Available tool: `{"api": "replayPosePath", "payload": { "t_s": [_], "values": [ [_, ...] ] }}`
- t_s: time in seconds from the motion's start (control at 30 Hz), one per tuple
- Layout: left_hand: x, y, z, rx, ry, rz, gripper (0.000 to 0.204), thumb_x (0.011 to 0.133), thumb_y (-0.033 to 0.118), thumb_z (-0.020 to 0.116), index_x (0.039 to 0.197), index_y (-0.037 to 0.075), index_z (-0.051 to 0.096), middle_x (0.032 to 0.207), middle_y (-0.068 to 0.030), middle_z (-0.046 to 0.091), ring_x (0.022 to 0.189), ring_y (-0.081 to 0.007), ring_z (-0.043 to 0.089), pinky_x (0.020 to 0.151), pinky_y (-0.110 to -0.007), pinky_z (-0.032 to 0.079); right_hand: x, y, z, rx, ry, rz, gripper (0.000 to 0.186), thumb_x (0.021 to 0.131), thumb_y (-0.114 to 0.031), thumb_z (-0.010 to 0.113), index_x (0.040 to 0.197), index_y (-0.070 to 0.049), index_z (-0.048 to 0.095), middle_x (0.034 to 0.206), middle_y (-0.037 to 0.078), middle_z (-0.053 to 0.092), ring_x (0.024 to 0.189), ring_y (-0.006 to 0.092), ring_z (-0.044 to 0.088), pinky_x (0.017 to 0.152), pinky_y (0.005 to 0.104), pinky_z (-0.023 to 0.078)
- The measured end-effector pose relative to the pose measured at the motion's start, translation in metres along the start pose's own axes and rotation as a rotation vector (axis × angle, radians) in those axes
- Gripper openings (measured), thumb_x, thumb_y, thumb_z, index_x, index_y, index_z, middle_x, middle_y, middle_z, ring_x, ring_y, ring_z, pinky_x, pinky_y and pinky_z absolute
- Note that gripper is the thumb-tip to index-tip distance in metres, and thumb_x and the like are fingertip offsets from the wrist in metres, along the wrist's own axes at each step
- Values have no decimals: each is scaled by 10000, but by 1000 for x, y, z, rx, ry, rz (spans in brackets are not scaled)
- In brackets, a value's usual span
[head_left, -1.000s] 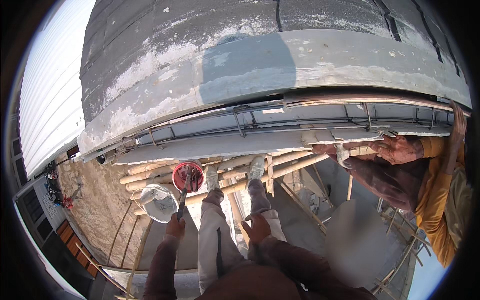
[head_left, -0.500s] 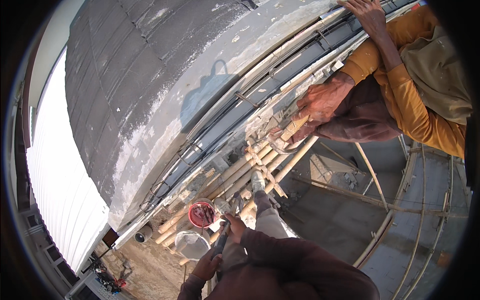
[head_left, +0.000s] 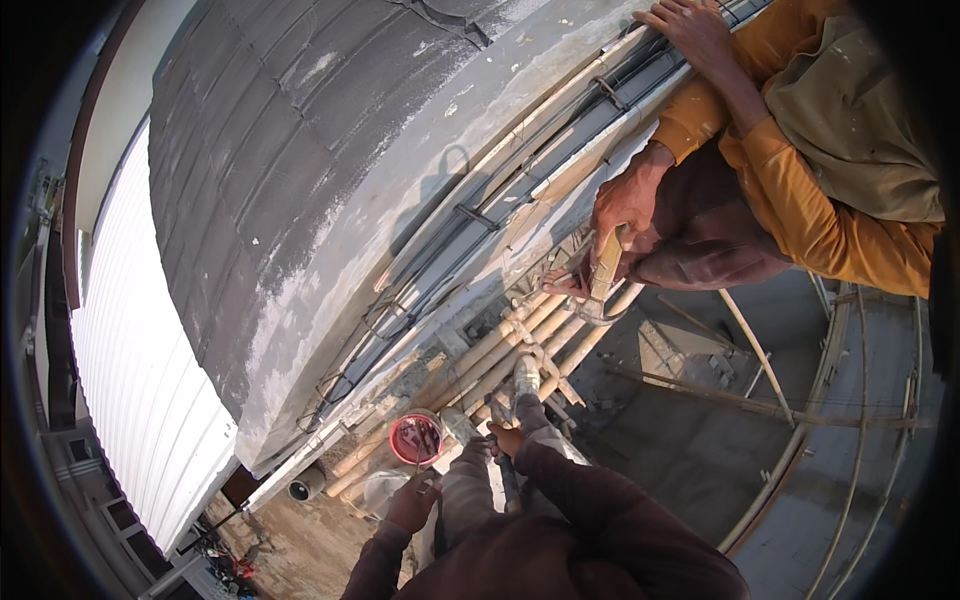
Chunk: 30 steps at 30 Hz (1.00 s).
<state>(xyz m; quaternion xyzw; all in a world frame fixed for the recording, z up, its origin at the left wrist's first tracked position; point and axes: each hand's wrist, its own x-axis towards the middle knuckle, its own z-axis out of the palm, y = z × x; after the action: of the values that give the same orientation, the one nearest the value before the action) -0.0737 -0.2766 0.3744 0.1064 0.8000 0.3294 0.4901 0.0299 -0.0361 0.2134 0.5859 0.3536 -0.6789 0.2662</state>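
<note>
My right hand (head_left: 506, 440) grips a dark-handled tool (head_left: 507, 480) hanging over my legs. My left hand (head_left: 410, 505), lower and further left, has its fingers curled on something thin that I cannot make out, near the white bucket (head_left: 383, 487), which my arm partly covers. A red bucket (head_left: 417, 441) with reddish contents stands above that hand on bamboo poles (head_left: 477, 362), beside my shoes (head_left: 527, 377).
A co-worker in orange sleeves (head_left: 800, 210) leans in from the right, gripping a hammer (head_left: 600, 290) and the formwork edge with steel bars (head_left: 480, 217). Grey roofing (head_left: 270, 150) rises to the left. Below are concrete surfaces and bamboo scaffolding (head_left: 760, 355).
The view has swung, bringing the co-worker into the upper right. Both my hands were on the tool half a second ago; my left hand has since moved off it, down and left.
</note>
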Motion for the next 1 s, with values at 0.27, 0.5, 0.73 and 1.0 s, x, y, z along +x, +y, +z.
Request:
{"api": "replayPosePath", "payload": {
  "t_s": [0.27, 0.5, 0.73, 1.0],
  "values": [
    [38, -14, -5, -57, 197, 17, 415, 961, 338, 634, 1249, 39, 612, 1076, -213, 708, 1000, -338, 693, 855, -418, 533, 48, 2, -41, -637, -104, -119, 516, 968, -469, 590, 1205, -12, 557, 702, 111, 634, 591, 241, 639, 555, 408, 522],
    [50, -58, 50, -149, 240, -154, 447, 946, 342, 643, 1253, 19, 603, 1095, -223, 704, 1020, -349, 692, 880, -428, 535, 21, -63, -68, -1451, 108, -61, 647, 857, -584, 637, 1133, -2, 695, 1101, 207, 718, 1045, 359, 694, 905, 452, 531],
    [43, -87, 125, -269, 342, -284, 448, 940, 357, 653, 1232, 18, 626, 1062, -210, 717, 983, -334, 704, 852, -425, 545, 25, -92, -90, -1779, 56, -185, 679, 875, -587, 614, 1159, 29, 652, 1174, 252, 673, 1118, 387, 644, 940, 468, 503],
    [61, -75, 186, -573, 468, -386, 485, 943, 388, 646, 1265, 27, 613, 1130, -243, 695, 1065, -367, 677, 921, -423, 524, 27, -107, -12, -2112, -279, -231, 676, 898, -517, 627, 1254, 54, 562, 1225, 284, 634, 1156, 416, 617, 983, 477, 490]
  ]
}}
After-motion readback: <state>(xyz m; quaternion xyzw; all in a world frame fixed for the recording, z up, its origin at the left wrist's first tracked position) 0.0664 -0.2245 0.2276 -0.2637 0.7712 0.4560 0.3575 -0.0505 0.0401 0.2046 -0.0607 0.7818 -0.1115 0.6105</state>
